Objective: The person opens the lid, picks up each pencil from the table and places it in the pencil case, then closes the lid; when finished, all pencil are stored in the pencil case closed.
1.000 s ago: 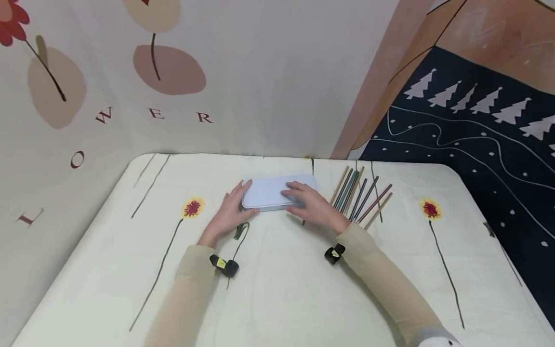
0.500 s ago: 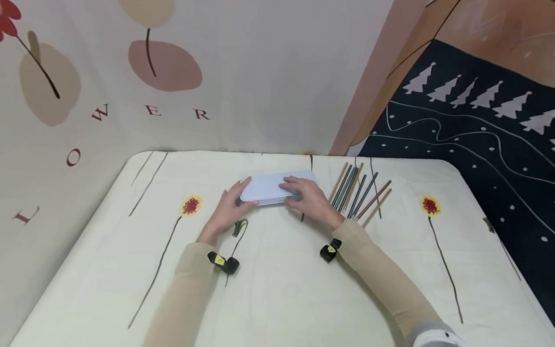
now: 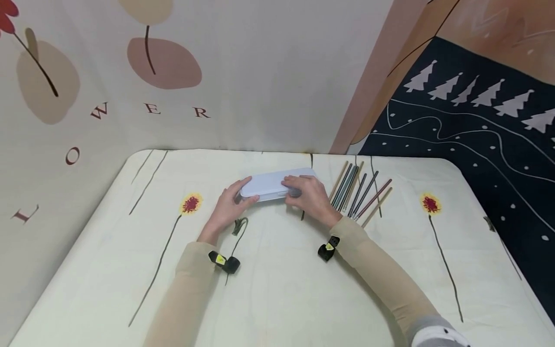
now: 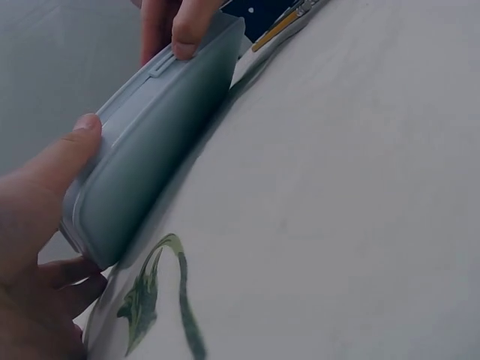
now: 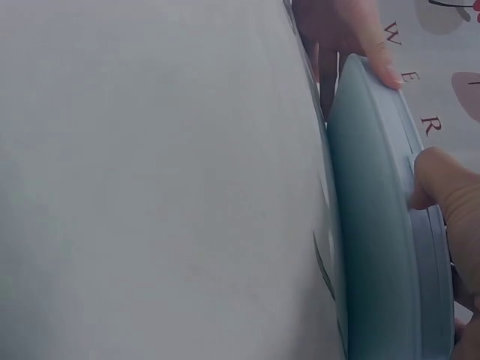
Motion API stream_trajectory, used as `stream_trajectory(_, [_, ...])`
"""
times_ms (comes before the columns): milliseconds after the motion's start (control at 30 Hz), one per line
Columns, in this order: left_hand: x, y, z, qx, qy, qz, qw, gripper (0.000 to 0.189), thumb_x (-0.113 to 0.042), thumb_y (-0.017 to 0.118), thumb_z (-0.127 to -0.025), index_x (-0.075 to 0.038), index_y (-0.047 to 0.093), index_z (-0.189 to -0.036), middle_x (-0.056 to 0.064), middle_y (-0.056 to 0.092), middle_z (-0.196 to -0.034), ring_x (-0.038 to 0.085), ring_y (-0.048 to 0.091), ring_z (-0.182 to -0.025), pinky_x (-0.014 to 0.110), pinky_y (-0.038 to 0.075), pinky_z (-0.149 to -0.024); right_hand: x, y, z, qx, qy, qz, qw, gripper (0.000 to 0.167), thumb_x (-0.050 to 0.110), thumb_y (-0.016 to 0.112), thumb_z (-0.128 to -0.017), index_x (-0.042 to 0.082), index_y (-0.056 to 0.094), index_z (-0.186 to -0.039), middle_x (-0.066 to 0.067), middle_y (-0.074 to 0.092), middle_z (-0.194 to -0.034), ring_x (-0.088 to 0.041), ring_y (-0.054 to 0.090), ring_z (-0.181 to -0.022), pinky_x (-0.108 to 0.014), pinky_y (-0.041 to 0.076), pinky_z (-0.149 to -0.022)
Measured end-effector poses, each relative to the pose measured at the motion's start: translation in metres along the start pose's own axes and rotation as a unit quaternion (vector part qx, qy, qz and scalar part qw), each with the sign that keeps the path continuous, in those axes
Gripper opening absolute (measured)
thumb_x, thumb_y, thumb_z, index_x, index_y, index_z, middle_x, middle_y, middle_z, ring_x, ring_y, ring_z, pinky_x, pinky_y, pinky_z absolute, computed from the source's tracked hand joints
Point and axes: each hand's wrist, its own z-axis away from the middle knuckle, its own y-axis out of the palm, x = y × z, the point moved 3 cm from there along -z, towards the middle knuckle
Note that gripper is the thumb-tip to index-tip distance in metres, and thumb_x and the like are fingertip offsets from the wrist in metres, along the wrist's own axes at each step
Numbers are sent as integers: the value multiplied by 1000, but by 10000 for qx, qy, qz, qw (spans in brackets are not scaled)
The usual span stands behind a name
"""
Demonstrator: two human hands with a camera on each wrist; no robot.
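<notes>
A pale blue, box-shaped pencil case (image 3: 269, 183) is between both hands near the back of the table, its lid down. Its front edge is tipped up, so the underside shows in both wrist views. My left hand (image 3: 228, 206) grips the left end, the thumb on the front side and other fingers around the end. With my right hand (image 3: 311, 196) I hold the right part, fingers over the lid. The right thumb (image 5: 435, 180) presses the front side beside a small clasp (image 4: 159, 67).
Several slim pencils (image 3: 353, 188) in brown, dark and red lie fanned out right of the case, close to the right wrist. A pale cloth with printed flowers covers the table (image 3: 277, 289). A printed curtain (image 3: 277, 86) hangs behind the back edge.
The front of the pencil case has tipped upward, showing more of its front side. My right thumb has shifted to the front edge near the clasp. The pencils stay put.
</notes>
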Motion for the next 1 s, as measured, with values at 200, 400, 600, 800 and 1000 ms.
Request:
stream_trajectory(200, [2, -1, 0, -102, -115, 212, 9997, 60, -32, 64, -94, -13, 43, -146, 12, 39, -149, 31, 28, -140, 48, 5, -117, 4, -2, -1, -275, -386, 295, 9984, 32, 4, 72, -76, 6, 75, -108, -8, 71, -109, -23, 67, -100, -43, 51, -90])
stream_trajectory(400, [5, -1, 0, -91, -292, 531, 9981, 58, -33, 63, -94, -16, 44, -146, 11, 41, -148, 31, 31, -137, 47, 21, -114, 7, -4, -3, -520, -726, 541, 9945, 29, 5, 70, -75, 6, 76, -104, -6, 73, -101, -21, 70, -92, -40, 54, -82])
stream_trajectory(600, [6, -3, 2, -11, -440, 746, 9962, 59, -35, 64, -94, -18, 43, -146, 10, 38, -150, 30, 26, -140, 47, 21, -115, 8, -7, -3, -342, -638, 450, 9964, 28, 7, 71, -78, 8, 76, -105, -6, 72, -102, -21, 69, -92, -41, 54, -81])
stream_trajectory(800, [13, -3, 4, 57, -635, 845, 9944, 66, -39, 70, -89, -23, 44, -146, 6, 36, -151, 27, 22, -142, 44, 21, -115, 3, -10, 0, 373, 115, -388, 9985, 31, 13, 76, -82, 7, 73, -112, -6, 70, -112, -22, 65, -103, -36, 52, -87])
stream_trajectory(1000, [14, -3, 6, 188, -525, 1218, 9910, 66, -36, 74, -86, -25, 46, -145, 4, 34, -153, 24, 22, -143, 40, 20, -116, -5, -16, 7, 422, 523, -1033, 9924, 35, 15, 79, -82, 3, 71, -113, -10, 67, -117, -26, 59, -114, -40, 43, -101])
